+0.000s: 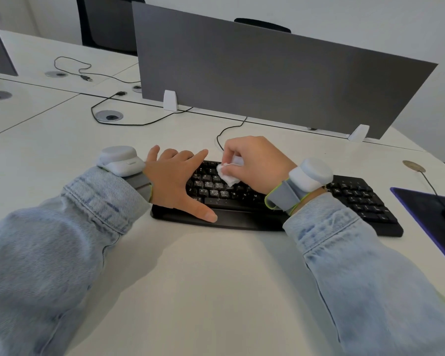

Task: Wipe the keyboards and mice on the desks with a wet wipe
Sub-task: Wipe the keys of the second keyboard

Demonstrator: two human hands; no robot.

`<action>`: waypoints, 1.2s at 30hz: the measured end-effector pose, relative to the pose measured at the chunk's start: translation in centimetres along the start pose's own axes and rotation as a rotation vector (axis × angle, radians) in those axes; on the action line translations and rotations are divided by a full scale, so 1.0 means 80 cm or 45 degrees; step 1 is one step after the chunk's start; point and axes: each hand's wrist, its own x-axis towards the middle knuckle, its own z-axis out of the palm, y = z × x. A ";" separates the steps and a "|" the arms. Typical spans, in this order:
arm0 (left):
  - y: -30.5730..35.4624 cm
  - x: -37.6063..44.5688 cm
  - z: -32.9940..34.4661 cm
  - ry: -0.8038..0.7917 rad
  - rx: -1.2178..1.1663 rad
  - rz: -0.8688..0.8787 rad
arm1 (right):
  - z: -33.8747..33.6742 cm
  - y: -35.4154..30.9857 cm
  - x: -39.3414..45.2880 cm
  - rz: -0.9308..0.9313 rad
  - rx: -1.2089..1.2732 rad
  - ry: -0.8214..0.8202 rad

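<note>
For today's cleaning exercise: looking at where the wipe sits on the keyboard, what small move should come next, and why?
Probably drag the wet wipe rightward along the key rows. The right hand pinches it over the left-centre keys, the left hand lies flat steadying the keyboard, and the right-side keys look not yet reached.

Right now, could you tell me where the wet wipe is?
In the head view, the wet wipe is pinched in the right hand, over the keyboard's left-centre keys.

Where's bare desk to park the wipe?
Bare desk lies in front of the keyboard, between the sleeves. More lies left of the left hand, short of the grommet. Crowded: the keys, where the right hand holds the wipe, and the mouse pad.
</note>
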 end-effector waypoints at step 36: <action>-0.040 -0.008 0.000 -0.107 -0.089 0.034 | 0.019 -0.018 0.005 -0.055 -0.179 -0.034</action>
